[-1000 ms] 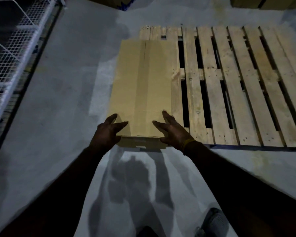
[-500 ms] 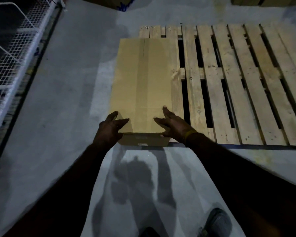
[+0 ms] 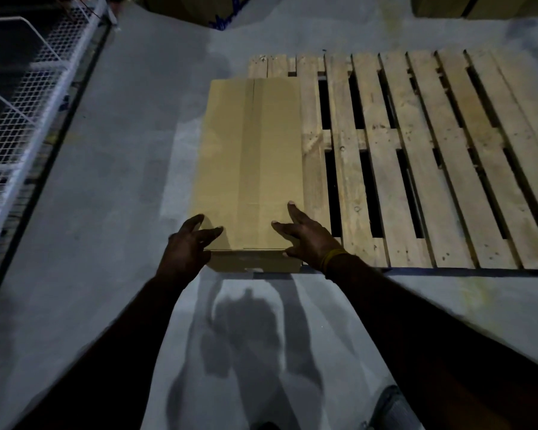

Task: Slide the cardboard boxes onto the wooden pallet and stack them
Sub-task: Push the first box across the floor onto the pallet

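While the cardboard box lies long and flat along the left edge of the wooden pallet, its near end about level with the pallet's front edge, I have my left hand at the near left corner and my right hand at the near right, fingers spread and nearly straight, pressing rather than gripping. To do this well I judge I should push evenly from both corners so the box runs square to the slats, not off the left edge. More boxes sit on the floor beyond, shut as far as I can tell.
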### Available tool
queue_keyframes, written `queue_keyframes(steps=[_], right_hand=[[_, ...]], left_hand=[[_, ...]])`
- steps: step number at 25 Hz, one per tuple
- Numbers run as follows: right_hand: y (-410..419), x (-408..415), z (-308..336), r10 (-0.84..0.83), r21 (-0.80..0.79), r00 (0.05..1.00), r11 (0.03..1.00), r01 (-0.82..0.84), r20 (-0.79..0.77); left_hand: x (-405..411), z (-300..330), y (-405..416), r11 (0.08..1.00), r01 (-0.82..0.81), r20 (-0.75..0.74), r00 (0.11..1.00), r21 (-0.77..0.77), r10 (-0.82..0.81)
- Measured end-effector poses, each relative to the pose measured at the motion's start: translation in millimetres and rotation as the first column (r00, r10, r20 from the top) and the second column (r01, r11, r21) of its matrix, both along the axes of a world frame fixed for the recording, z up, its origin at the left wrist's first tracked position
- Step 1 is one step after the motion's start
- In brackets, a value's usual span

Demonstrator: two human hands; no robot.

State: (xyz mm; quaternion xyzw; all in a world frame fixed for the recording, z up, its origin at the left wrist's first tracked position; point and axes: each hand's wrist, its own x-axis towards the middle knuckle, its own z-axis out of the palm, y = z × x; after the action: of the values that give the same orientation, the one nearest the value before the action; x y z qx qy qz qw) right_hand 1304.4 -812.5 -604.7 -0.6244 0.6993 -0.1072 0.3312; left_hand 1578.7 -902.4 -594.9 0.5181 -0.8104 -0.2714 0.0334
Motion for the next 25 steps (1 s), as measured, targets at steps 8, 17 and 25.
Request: queue_keyframes(steps=[8, 17, 25], right_hand=[[2, 5, 5, 0.084, 0.027, 0.996, 0.996, -0.083, -0.026], [12, 15, -1, 0.024, 0.012, 0.999, 1.000, -0.024, -0.045], [19, 8, 0, 0.029, 0.004, 0.999, 1.000, -0.029, -0.029]], left_hand=[[8, 5, 22, 0.998, -0.060, -0.073, 0.996, -0.027, 0.058], [19, -5, 12, 1.000, 0.014, -0.010, 1.000, -0.016, -0.014], [12, 1, 12, 0.999, 0.033, 0.014, 0.999, -0.012, -0.033]])
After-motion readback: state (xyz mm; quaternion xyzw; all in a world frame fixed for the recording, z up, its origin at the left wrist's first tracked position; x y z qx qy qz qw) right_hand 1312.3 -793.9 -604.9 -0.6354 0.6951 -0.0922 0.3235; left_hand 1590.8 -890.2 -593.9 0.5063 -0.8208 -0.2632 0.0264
